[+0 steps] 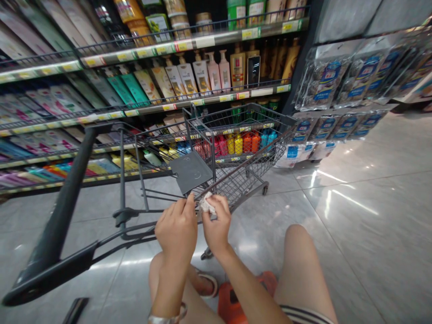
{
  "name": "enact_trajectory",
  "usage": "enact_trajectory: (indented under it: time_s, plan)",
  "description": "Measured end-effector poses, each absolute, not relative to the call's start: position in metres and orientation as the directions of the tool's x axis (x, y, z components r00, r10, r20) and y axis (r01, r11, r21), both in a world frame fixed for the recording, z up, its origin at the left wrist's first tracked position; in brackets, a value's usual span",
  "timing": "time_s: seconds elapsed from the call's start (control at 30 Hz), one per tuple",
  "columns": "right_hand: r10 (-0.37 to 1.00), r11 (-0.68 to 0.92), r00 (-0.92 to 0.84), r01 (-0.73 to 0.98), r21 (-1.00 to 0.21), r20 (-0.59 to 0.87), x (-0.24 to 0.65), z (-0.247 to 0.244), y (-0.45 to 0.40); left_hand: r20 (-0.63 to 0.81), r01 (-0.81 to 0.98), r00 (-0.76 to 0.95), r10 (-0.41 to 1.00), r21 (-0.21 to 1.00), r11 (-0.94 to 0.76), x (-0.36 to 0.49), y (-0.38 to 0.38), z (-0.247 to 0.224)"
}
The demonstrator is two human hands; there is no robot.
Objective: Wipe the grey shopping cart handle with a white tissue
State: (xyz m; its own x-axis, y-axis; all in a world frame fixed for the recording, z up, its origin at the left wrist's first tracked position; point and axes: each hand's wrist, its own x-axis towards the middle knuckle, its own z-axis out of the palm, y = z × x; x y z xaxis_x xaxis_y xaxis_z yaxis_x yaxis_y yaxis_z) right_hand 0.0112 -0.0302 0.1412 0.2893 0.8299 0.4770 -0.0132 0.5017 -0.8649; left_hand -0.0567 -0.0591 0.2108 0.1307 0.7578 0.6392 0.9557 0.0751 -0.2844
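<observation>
A dark grey wire shopping cart [236, 180] stands in front of me, its handle [72, 193] to the left. My left hand [177, 222] is closed over the cart's near side rail, with the fingertips curled out of sight. Close beside it, my right hand [218, 222] pinches a crumpled white tissue [207, 203] between thumb and fingers, at the cart's upper side rail. Behind the hands a grey plastic seat flap [191, 172] lies in the cart's frame. The wire basket shows no goods inside.
Shelves with price strips [189, 101] hold rows of bottles beyond the cart. Packaged goods [329, 76] hang at the right end. Under me is an orange-red object [232, 301], partly hidden by my arm. Shiny grey tiles [354, 216] cover the floor.
</observation>
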Motion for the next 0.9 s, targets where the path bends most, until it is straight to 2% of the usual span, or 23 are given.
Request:
enact_trajectory:
  time_s: [0.07, 0.13, 0.4, 0.7, 0.9]
  plan:
    - [0.787, 0.563, 0.284, 0.036, -0.826, 0.548, 0.011, 0.128, -0.028, 0.644, 0.960, 0.112, 0.757, -0.267, 0.086, -0.055, -0.059, 0.209]
    - [0.784, 0.556, 0.290, 0.068, -0.828, 0.550, 0.012, 0.113, -0.025, 0.660, 0.963, 0.090, 0.746, -0.248, 0.103, -0.054, -0.059, 0.206]
    - [0.883, 0.276, 0.385, 0.031, -0.961, 0.267, 0.020, 0.051, -0.011, 0.676, 0.966, 0.033, 0.736, -0.211, 0.151, -0.050, -0.057, 0.198]
    - [0.907, 0.193, 0.379, 0.015, -0.981, 0.184, 0.029, 0.041, 0.003, 0.665, 0.967, 0.024, 0.746, -0.205, 0.152, -0.048, -0.052, 0.197]
    - [0.818, -0.022, 0.572, -0.081, -0.996, -0.065, 0.050, 0.022, 0.024, 0.658, 0.970, 0.007, 0.753, -0.187, 0.155, -0.044, -0.051, 0.196]
